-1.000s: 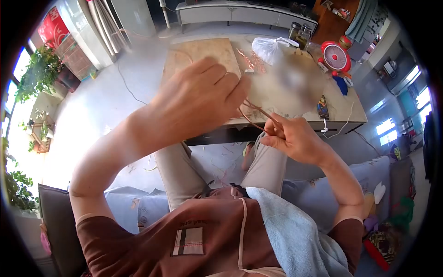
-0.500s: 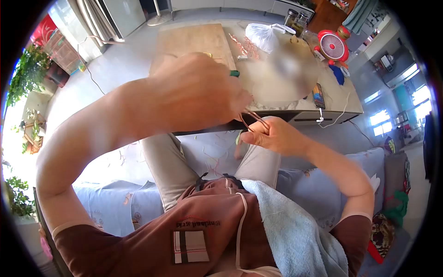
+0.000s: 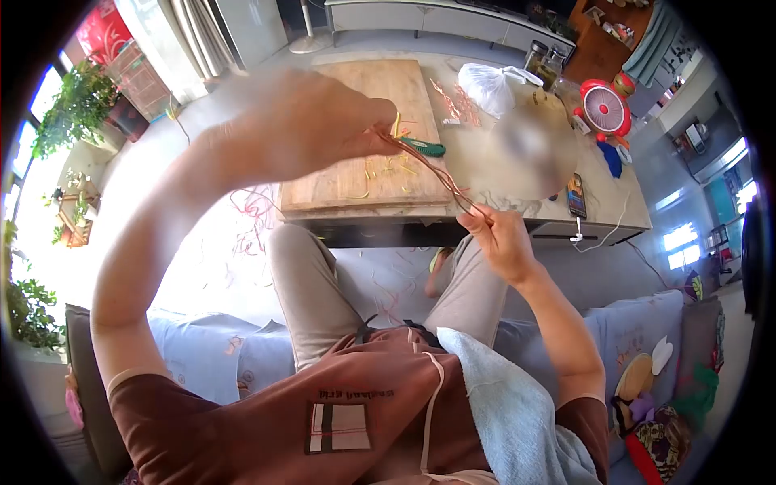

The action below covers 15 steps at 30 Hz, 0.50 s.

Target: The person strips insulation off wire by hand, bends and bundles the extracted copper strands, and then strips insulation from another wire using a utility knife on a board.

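Note:
A bundle of bare copper wire [image 3: 435,171] stretches between my two hands above the table's front edge. My left hand [image 3: 303,121], raised high and partly blurred, has its fingers closed on the upper end. Lower down on the right, my right hand [image 3: 499,238] pinches the other end between thumb and fingers. Behind the bundle, a green utility knife [image 3: 423,147] lies on the wooden board [image 3: 339,105]. Yellow bits of stripped insulation [image 3: 388,167] are scattered over the board near it.
Copper strands [image 3: 462,103], a white plastic bag [image 3: 489,87], glass jars [image 3: 543,65], a red fan [image 3: 605,109] and a phone on a cable [image 3: 576,196] occupy the table's right side. Wire scraps [image 3: 257,214] litter the floor. A light-blue towel [image 3: 517,396] lies over my right side.
My left hand has moved up and left, and my right hand slightly right, so the hands are farther apart. More of the copper wire bundle shows between them. The view has shifted.

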Each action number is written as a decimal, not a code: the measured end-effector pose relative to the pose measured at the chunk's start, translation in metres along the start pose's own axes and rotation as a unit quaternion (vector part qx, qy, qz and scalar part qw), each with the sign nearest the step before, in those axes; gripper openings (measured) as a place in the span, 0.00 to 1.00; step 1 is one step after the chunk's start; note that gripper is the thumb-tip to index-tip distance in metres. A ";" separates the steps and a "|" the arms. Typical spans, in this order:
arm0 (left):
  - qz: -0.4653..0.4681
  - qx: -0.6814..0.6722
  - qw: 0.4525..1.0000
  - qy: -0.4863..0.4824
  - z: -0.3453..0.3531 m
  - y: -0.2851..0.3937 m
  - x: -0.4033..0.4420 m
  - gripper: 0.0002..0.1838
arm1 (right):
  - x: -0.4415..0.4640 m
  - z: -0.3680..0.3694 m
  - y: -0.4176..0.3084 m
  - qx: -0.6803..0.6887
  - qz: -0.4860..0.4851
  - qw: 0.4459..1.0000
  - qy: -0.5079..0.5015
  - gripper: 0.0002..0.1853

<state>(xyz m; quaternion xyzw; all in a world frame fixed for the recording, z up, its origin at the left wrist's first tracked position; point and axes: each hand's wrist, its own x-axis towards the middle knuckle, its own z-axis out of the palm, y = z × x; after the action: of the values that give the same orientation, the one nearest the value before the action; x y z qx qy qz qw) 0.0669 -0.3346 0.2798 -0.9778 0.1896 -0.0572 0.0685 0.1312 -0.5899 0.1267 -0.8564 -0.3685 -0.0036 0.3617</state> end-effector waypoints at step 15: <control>0.239 -0.557 0.773 0.184 -0.062 0.053 0.022 0.15 | 0.076 0.056 -0.079 0.418 -0.219 0.877 0.086 0.08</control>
<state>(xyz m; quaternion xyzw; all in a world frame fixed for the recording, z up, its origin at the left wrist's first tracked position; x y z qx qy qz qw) 0.0594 -0.3986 0.3349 -0.7385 0.4250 -0.1022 -0.5133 0.1218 -0.4706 0.1547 -0.5188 -0.4814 -0.0018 0.7065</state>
